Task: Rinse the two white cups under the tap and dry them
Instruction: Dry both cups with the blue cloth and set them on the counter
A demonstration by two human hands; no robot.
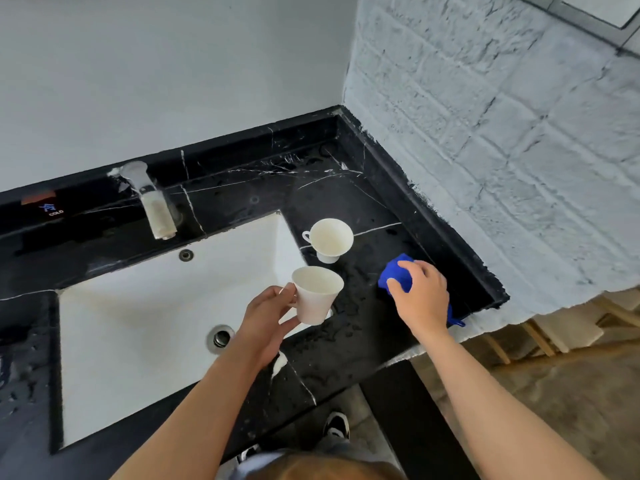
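My left hand (pixel 266 317) holds a white cup (pixel 317 294) by its handle, upright, over the right edge of the white sink (pixel 138 313). A second white cup (pixel 329 239) stands upright on the black marble counter (pixel 363 202) just behind it. My right hand (pixel 420 294) lies on a blue cloth (pixel 394 271) on the counter to the right of both cups, with its fingers curled around the cloth. The metal tap (pixel 154 206) juts over the sink's back edge, and I see no water running from it.
Water drops speckle the counter around the cups and at the far left. The sink drain (pixel 221 337) lies near the front. A white wall runs behind, a painted brick wall on the right. The counter ends at the right, with wooden furniture below.
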